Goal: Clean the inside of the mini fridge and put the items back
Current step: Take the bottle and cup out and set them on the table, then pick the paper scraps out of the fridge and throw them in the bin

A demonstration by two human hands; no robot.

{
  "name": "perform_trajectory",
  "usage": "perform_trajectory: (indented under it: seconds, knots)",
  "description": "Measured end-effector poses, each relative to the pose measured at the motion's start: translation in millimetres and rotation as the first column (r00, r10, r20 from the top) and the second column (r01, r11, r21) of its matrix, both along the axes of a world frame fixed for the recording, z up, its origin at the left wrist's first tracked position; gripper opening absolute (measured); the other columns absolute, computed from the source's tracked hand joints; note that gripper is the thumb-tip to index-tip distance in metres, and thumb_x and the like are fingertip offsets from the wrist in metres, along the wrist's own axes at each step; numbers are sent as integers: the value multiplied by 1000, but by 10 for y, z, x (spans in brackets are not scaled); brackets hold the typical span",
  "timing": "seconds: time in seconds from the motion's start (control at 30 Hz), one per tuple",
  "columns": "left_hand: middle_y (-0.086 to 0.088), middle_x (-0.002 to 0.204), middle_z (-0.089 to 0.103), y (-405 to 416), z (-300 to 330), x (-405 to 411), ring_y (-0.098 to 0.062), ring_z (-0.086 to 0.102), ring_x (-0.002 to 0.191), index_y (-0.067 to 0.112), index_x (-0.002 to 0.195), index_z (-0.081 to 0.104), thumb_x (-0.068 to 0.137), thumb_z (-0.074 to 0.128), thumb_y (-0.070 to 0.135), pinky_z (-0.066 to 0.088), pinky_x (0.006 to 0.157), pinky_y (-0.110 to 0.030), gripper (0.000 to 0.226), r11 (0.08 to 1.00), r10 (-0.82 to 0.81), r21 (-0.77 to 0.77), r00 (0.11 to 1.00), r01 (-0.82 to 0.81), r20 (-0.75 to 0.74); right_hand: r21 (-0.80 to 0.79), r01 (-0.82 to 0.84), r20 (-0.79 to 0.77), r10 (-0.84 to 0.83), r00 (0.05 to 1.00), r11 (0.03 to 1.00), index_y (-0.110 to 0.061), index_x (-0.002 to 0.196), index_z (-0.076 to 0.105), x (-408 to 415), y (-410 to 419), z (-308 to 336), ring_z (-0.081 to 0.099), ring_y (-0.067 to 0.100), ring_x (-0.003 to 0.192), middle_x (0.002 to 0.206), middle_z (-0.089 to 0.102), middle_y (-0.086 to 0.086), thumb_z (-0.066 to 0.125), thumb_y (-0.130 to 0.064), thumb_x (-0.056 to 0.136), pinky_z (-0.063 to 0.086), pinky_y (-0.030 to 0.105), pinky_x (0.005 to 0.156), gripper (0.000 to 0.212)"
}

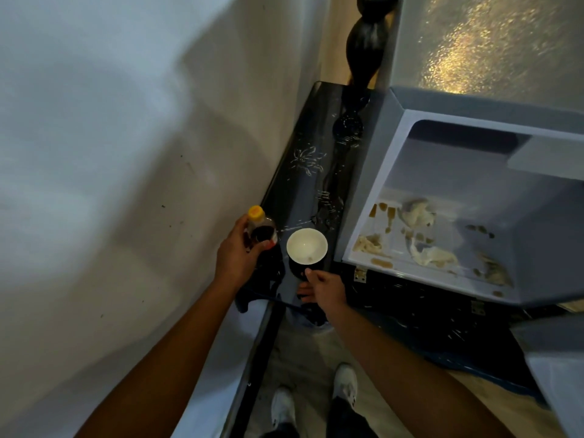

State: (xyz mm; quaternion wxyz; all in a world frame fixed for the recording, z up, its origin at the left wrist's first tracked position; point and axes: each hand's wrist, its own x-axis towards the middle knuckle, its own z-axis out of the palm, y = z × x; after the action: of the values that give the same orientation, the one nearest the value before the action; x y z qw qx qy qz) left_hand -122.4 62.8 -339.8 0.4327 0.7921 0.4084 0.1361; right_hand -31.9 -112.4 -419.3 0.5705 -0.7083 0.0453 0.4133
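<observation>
My left hand (235, 254) grips a small bottle (260, 230) of dark liquid with a yellow cap, held at the near end of a black patterned table top (316, 159). To its right stands a dark mug (306, 248) with a white inside, and my right hand (322, 287) is closed on its handle side. To the right, the mini fridge (388, 172) stands open. Its pale floor is smeared with brown stains and holds crumpled whitish wads (417, 213).
A white wall fills the left. A dark carved post (368, 42) rises behind the table. The fridge sits on a dark cabinet with metal hinges (360, 275). My white shoes (346, 382) stand on the tan floor below.
</observation>
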Motion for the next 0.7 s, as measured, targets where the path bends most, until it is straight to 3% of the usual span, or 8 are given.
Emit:
perform_trajectory:
  seconds: [0.07,0.23,0.33,0.47,0.53,0.6,0.7]
  knots:
    - [-6,129,67,5,-7,5,-28,67,112,40,141,38,78,81,29,56,96,-51,77,1000,-17,2,1000,17,-8,-18,-10,-12,10,1000,1000,-5,88,66,-5,-16,-24,65,26,57,74,68,17,59,-19,98,59,38,57,18]
    - [-9,138,60,-3,-20,4,-30,63,120,41,148,31,86,75,28,54,100,-49,77,996,-90,20,996,91,-30,-56,-40,-3,40,999,998,-6,91,67,-8,-28,-48,66,34,75,83,68,17,57,-22,99,59,56,78,21]
    - [-8,137,62,19,-14,-17,-29,64,120,43,150,28,87,74,30,55,98,-48,80,994,-112,11,992,113,-52,-53,-53,-55,51,997,997,-1,103,66,-6,-23,21,64,30,72,86,66,14,54,-21,100,58,51,77,23]
    - [-4,140,60,-10,64,-34,-21,62,118,41,152,27,87,75,32,54,99,-42,81,995,-98,-19,995,97,-34,-45,-118,-103,113,988,992,-16,116,56,-8,-74,124,63,24,73,101,63,13,54,-21,99,58,41,68,18]
    - [-3,150,49,-112,63,-124,-17,56,120,36,153,25,87,76,30,51,102,-43,84,998,-1,-60,1000,2,23,-102,-200,-28,199,980,974,-18,126,55,-2,-195,180,66,26,88,106,65,8,57,-23,95,59,43,74,32]
    - [-6,150,46,-303,19,-296,-21,56,123,27,150,32,87,75,25,51,102,-44,77,993,114,-40,993,-113,33,-147,-277,69,289,955,950,-23,122,55,19,-422,304,65,24,100,110,65,1,61,-25,91,58,45,86,31]
    - [-11,123,59,-699,-78,-503,-30,62,111,13,126,56,90,70,26,52,93,-40,41,982,12,186,999,-19,39,-295,-298,341,391,855,908,-23,125,57,154,-970,533,60,14,106,116,62,-5,64,-27,91,50,32,93,36]
